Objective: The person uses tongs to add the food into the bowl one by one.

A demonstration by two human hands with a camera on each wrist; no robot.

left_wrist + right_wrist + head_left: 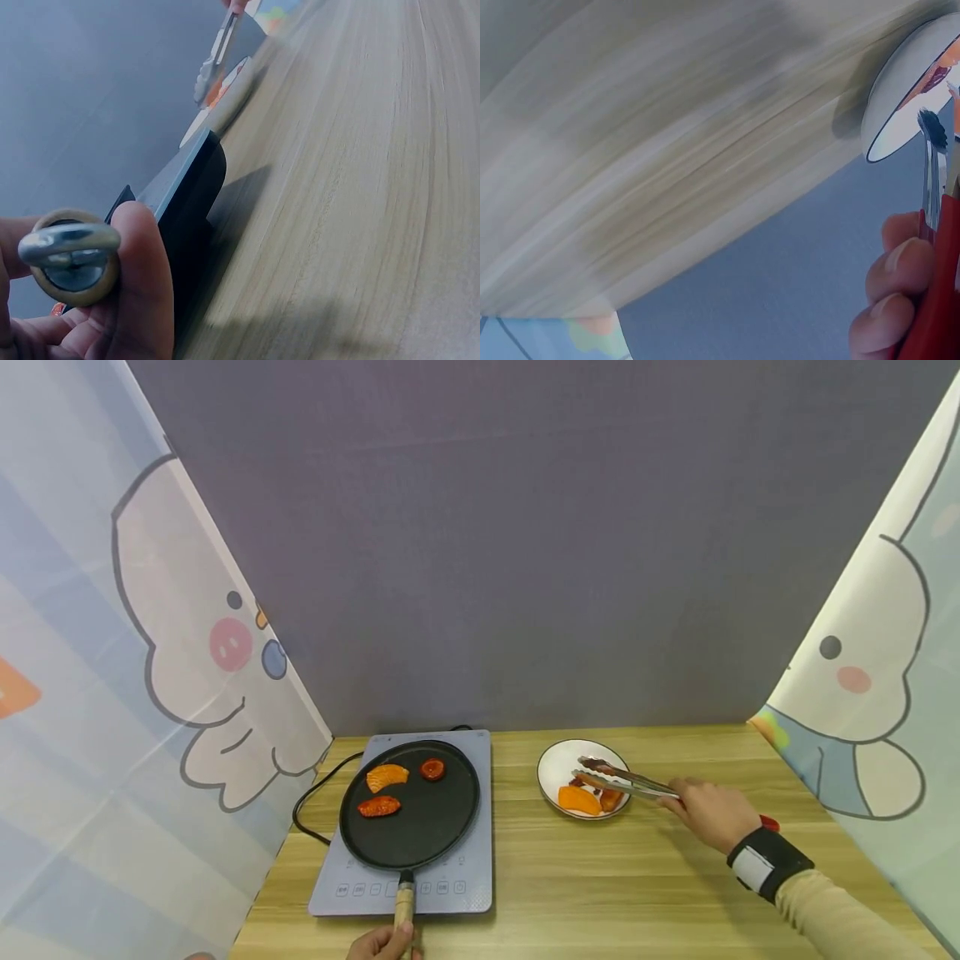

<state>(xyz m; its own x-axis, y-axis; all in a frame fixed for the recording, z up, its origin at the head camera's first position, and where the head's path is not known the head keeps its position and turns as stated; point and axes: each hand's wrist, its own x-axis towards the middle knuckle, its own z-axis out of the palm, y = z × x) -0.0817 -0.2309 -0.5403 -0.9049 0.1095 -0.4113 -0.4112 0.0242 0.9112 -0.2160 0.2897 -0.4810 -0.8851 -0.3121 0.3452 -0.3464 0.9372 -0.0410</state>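
My left hand [381, 943] grips the wooden handle [404, 906] of a flat black frying pan [427, 818]; the handle's metal hanging ring [71, 244] faces the left wrist camera. In the pan lie an orange salmon-like piece [387, 777], a reddish wing-like piece [379, 807] and a small round red piece [432, 769]. My right hand [715, 814] holds metal tongs with red grips [937, 285]. Their tips are over a white dark-rimmed plate [553, 766], spread apart. On the plate are an orange slice [579, 800] and browner pieces [611, 799], partly hidden by the tongs.
Under the pan is a pale induction cooktop [476, 893] with a black cord [303, 802] at its left. A wooden table [600, 885] carries everything. A grey backdrop [487, 568] stands behind, with cartoon-printed curtains [217, 710] on both sides.
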